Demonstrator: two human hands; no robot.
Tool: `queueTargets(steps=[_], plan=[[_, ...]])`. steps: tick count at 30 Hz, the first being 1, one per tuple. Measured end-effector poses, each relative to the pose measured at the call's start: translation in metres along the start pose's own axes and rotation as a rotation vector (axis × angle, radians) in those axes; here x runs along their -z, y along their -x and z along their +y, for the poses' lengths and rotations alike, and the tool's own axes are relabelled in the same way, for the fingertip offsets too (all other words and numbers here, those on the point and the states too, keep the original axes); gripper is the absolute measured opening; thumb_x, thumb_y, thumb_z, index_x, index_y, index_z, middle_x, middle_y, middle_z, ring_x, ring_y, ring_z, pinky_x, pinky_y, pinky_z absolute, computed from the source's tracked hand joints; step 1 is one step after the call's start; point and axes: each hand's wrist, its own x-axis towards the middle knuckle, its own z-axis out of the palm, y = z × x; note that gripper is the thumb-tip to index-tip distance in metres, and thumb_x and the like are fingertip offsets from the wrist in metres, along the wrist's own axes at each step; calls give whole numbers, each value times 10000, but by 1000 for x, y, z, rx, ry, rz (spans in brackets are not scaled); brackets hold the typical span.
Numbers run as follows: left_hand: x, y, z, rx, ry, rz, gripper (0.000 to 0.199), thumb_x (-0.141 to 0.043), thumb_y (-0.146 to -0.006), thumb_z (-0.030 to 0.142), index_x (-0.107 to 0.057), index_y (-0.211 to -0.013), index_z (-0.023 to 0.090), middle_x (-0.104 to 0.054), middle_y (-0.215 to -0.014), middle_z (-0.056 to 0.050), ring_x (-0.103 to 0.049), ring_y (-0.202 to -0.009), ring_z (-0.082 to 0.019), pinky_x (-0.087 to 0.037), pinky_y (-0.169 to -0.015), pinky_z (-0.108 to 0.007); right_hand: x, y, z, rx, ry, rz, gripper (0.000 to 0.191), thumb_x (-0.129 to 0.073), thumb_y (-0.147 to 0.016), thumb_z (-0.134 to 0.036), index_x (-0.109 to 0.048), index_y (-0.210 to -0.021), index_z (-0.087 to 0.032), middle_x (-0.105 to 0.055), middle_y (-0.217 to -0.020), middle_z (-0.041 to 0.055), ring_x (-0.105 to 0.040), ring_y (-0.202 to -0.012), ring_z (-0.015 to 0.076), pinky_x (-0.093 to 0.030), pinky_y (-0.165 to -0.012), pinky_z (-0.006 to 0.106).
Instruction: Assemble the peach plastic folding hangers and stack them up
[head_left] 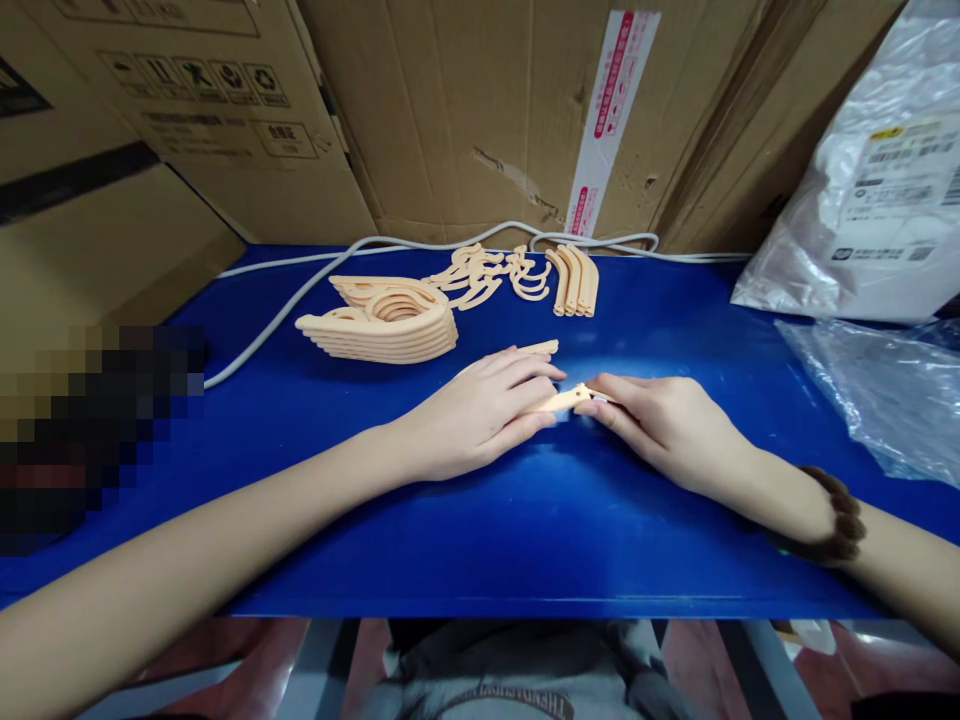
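Shirt (510, 675) nearest — beyond, left hand (480, 410) curls loosely over a part (561, 402), likely bracing it; right hand (675, 430) — nearly closed — pinches a slim piece (600, 396) at its end.

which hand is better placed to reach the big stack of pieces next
Left, probably: the left hand lies nearer the stack; the right hand is farther across, though both hold the beige piece.
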Motion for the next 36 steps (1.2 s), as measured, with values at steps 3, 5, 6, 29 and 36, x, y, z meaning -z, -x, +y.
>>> queueTargets(steps=[3,5,6,29,36], plan=[[0,0,0,5,-1,-2,333,-352,-1042,322,-553,-1257,167,-517,-1406,-77,-309,-1434,-223,-259,-1187,-420,-1,1,0,31,121,49,495,-202,-1037,-505,-531,-819,-205,-654,-707,32,-578,-560,149,-318,-514,253],[0,0,0,9,0,-9,331,-351,-1042,320,-553,-1258,171,-517,-1407,-77,-311,-1433,-230,-260,-1185,-434,-1,2,0,56,188,80,523,-173,-1040,-504,-542,-825,-203,-667,-713,33,-584,-553,150,-308,-499,255],[0,0,-1,9,2,-13,331,-350,-1042,319,-551,-1261,173,-516,-1408,-78,-307,-1436,-232,-261,-1185,-438,-2,2,0,71,215,92,527,-168,-1042,-498,-548,-829,-201,-670,-710,31,-585,-546,148,-306,-493,255],[2,1,-4,-41,-37,-45,310,-350,-1038,305,-562,-1234,191,-513,-1403,-81,-341,-1424,-232,-238,-1210,-445,-8,4,4,180,405,118,503,-201,-1058,-431,-589,-853,-183,-641,-678,8,-547,-502,124,-238,-471,273],[3,0,-6,-50,-34,-47,299,-340,-1042,314,-569,-1191,193,-504,-1409,-80,-337,-1422,-223,-247,-1204,-437,-10,4,1,165,436,152,488,-220,-1058,-422,-581,-830,-185,-627,-669,6,-544,-520,124,-231,-480,272]])
